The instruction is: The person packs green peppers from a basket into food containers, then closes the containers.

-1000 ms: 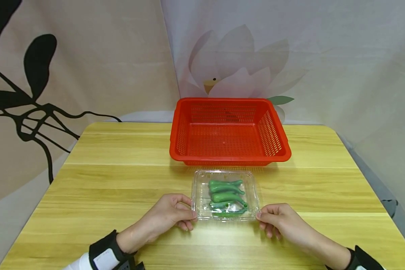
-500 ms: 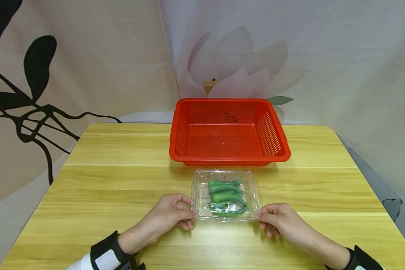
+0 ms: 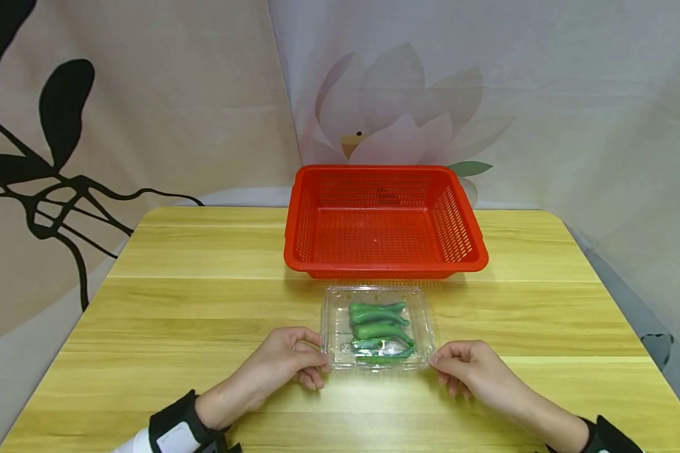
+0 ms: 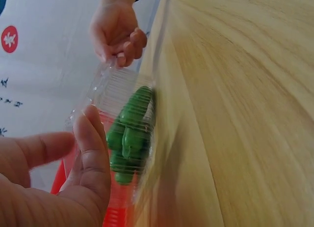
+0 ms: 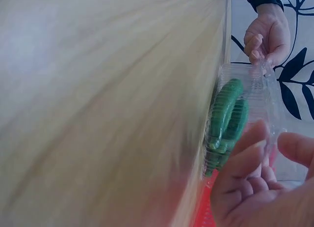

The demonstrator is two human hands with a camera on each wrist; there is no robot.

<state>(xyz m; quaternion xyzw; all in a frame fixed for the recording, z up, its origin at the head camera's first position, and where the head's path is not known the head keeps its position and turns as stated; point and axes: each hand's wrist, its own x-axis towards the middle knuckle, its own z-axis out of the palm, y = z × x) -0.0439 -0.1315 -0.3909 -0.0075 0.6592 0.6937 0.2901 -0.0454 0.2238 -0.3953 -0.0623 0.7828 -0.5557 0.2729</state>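
Observation:
A clear plastic box (image 3: 334, 314) lies on the table, with several green peppers (image 3: 381, 330) inside it. My left hand (image 3: 289, 358) pinches the rim at its near left corner between thumb and index finger. At the near right corner my right hand (image 3: 464, 368) pinches the rim in the same way. In the left wrist view the ribbed side of the box shows the green peppers (image 4: 130, 128) through it, beyond my left hand (image 4: 64, 173). The right wrist view has my right hand (image 5: 260, 183) in front of the box, partly covering the peppers (image 5: 228, 114).
Just behind the box stands a red perforated plastic basket (image 3: 374, 272) with nothing seen in it. Both rest on a light wooden table (image 3: 204, 302). A printed cloth backdrop (image 3: 204, 94) hangs close behind the table's far edge.

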